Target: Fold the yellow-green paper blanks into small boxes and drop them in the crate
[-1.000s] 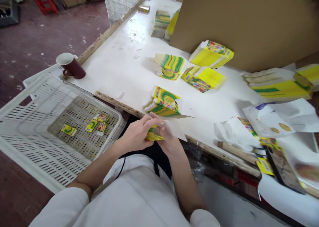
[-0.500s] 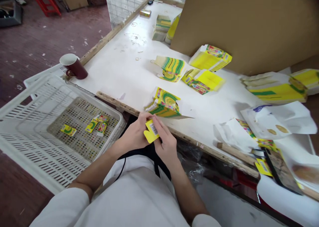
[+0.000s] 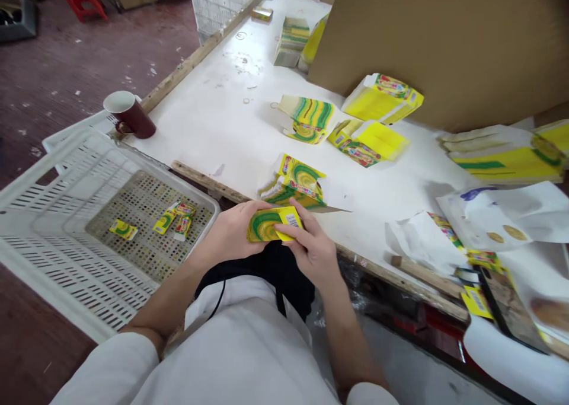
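Observation:
A small yellow and green carton (image 3: 265, 225) is between my two hands, just in front of the table edge. My left hand (image 3: 233, 232) wraps round its left end. The fingers and thumb of my right hand (image 3: 316, 248) grip the end with the barcode. Right behind my hands, a stack of flat cartons (image 3: 297, 182) stands on the table by its front edge. Several small cartons (image 3: 173, 218) lie in the white plastic basket (image 3: 95, 289) to my left. Whether anything is inside the held carton cannot be seen.
More carton stacks (image 3: 367, 144) lie on the white table (image 3: 213, 114) before a large cardboard sheet (image 3: 427, 49). A maroon mug (image 3: 137, 120) stands at the left corner. White paper (image 3: 418, 239), a wooden strip (image 3: 424, 276) and a phone (image 3: 511, 310) are at the right.
The carton has turned from showing its barcode end to showing its long patterned side. My right hand has shifted right and its fingers now close on the barcode end.

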{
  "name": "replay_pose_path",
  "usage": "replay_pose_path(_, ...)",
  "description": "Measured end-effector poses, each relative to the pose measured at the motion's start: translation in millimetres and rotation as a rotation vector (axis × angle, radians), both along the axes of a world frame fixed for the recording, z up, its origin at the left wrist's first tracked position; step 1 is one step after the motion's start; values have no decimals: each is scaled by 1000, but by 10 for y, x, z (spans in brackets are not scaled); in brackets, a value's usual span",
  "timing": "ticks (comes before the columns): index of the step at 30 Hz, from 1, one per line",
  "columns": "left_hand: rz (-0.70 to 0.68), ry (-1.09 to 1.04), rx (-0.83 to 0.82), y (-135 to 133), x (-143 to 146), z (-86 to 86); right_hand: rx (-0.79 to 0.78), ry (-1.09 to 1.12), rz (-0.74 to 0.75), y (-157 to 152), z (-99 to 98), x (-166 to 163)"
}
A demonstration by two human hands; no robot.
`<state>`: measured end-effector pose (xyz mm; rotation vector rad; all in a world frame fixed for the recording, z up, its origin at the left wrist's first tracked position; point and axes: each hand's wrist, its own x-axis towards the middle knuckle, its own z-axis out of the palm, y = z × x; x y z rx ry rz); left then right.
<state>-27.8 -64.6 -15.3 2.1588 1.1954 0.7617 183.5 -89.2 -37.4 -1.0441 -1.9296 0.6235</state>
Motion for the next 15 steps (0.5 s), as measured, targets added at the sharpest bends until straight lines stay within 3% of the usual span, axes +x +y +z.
replay_pose_path(3, -19, 6, -3, 1, 18, 4, -79, -34, 83, 40, 66, 70)
replay_pose_path(7, 25, 49, 60, 4, 33, -16, -101, 35, -70, 13, 26, -30)
replay_pose_path(12, 21, 97, -3, -10, 40, 25, -230, 172, -61, -16, -62, -154)
replay_pose_path(15, 24, 158, -43, 2, -39, 128, -229, 165, -101, 9, -37, -192)
